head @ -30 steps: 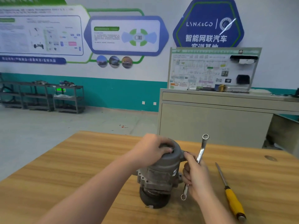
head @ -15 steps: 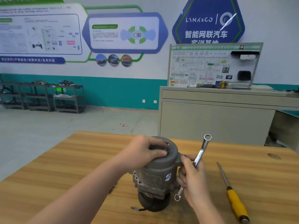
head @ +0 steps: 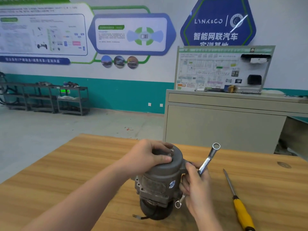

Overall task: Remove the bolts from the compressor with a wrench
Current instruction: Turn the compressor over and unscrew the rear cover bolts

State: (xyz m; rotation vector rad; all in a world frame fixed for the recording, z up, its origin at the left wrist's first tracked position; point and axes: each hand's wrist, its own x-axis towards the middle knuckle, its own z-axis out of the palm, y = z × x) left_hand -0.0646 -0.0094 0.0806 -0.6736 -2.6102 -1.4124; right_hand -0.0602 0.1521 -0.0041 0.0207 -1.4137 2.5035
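Standing upright on the wooden tabletop [head: 86, 165], the grey compressor [head: 160, 180] was steadied by the left hand [head: 146, 158], its grip curled over the top cap, while the right hand [head: 196, 185] beside it closed around a double-ended wrench [head: 205, 164], near a yellow-handled screwdriver [head: 240, 207].

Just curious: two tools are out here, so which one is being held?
The silver wrench, gripped in the right hand. The yellow-handled screwdriver lies untouched on the table.
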